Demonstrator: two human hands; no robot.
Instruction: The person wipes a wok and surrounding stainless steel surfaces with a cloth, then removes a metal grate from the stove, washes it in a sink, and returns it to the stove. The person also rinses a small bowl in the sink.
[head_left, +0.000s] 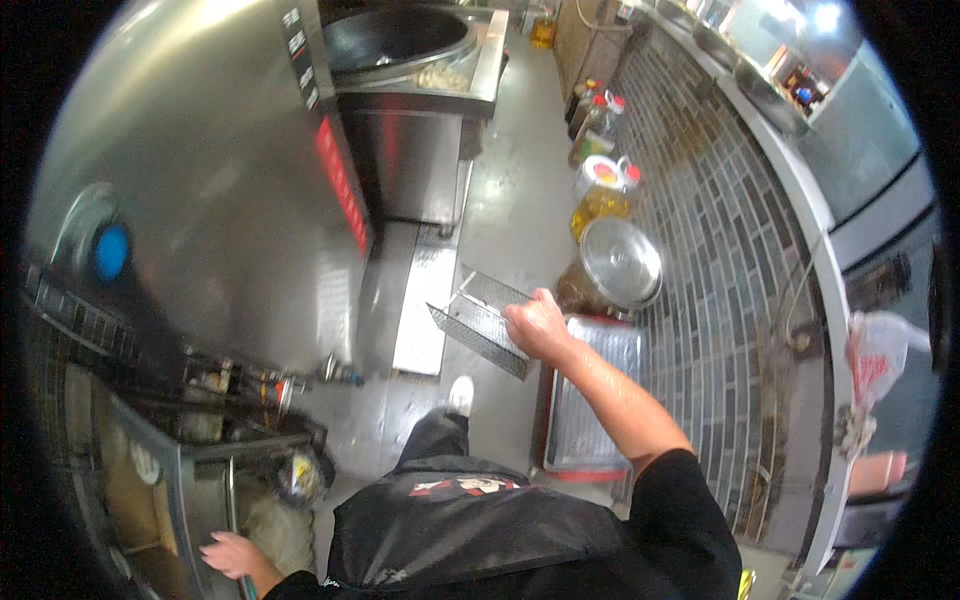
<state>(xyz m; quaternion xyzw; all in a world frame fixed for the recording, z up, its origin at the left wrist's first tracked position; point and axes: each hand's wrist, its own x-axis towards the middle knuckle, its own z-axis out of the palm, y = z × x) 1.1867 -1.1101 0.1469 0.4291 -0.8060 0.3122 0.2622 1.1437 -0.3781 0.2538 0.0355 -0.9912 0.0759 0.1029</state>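
My right hand (536, 326) is closed on a perforated metal basket (484, 322) with flared mesh sides, held out over the floor in front of me. The grip covers the basket's near right end. At the lower left, my left hand (234, 555) has its fingers extended and holds nothing that I can make out. It is beside the metal frame of a low cabinet (202, 480); whether it touches the frame cannot be told. A pale, bulging bag or sack (281, 525) lies just beyond that hand.
A large steel machine (225, 180) fills the left side, with a big wok (397, 41) on a stove behind it. Along the tiled wall (705, 225) stand a lidded pot (621, 262), oil jugs (600, 206) and bottles. A ribbed metal tray (596, 397) lies beside my right forearm.
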